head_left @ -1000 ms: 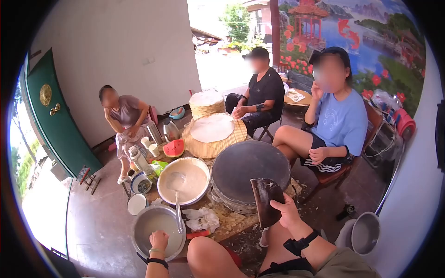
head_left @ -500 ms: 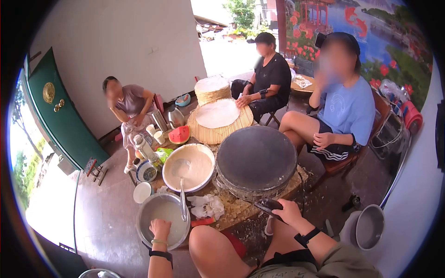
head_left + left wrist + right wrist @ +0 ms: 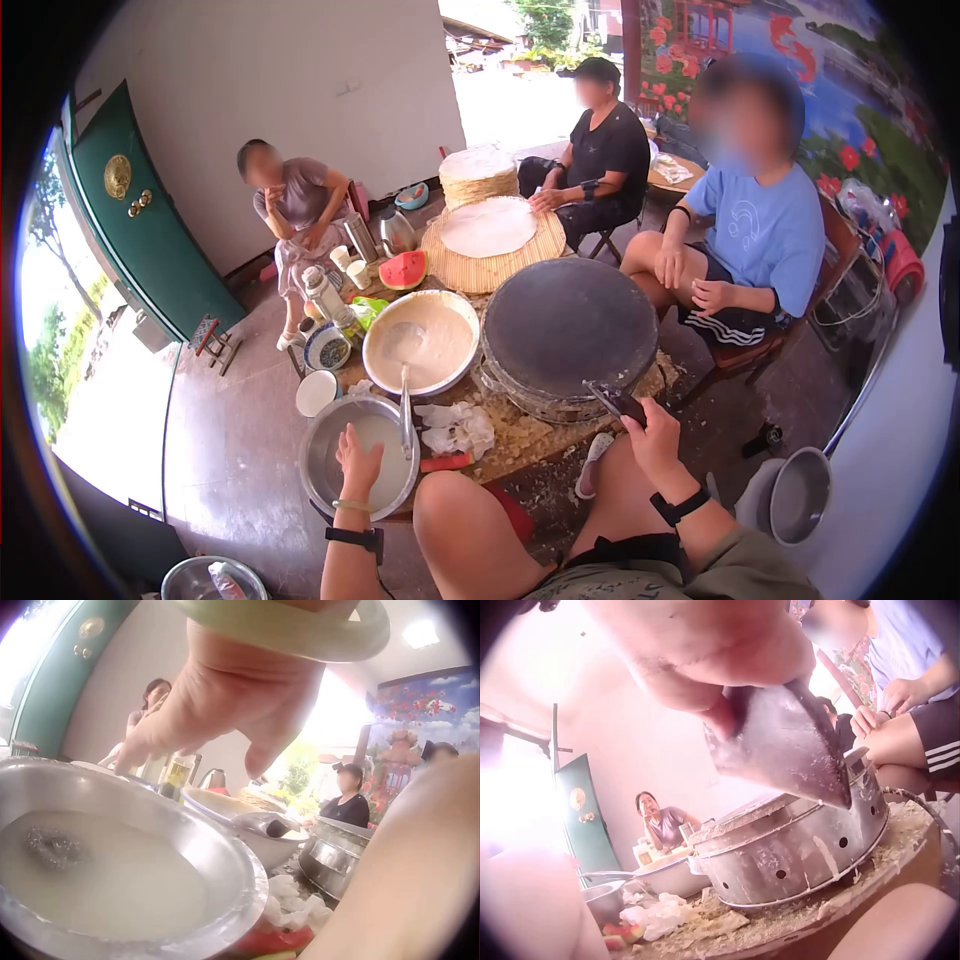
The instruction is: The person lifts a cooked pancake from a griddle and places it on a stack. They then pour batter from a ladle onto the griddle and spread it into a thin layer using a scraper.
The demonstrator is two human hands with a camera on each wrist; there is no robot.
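Over the metal basin of cloudy liquid (image 3: pixel 312 462) my left hand (image 3: pixel 358 465) is held with its fingers extended and nothing in them; the left wrist view shows the hand (image 3: pixel 225 697) above the basin's rim (image 3: pixel 225 847). My right hand (image 3: pixel 655 440) grips a dark flat scraper (image 3: pixel 615 402) at the front edge of the round black griddle (image 3: pixel 570 325). In the right wrist view the scraper (image 3: pixel 787 746) is tilted above the griddle's metal side (image 3: pixel 802 851), under my right hand (image 3: pixel 712 645).
A batter bowl (image 3: pixel 440 340) with a ladle (image 3: pixel 405 410) stands behind the basin. Crumpled tissue (image 3: pixel 457 430), watermelon (image 3: pixel 403 270), cups and a thermos share the table. Beyond lie a flatbread (image 3: pixel 490 227) on a woven mat and a flatbread stack (image 3: pixel 478 180). Several people sit around.
My left hand has lifted from the basin's liquid and its fingers have spread. My right hand has turned the scraper from broad side to nearly edge-on. The view has shifted.
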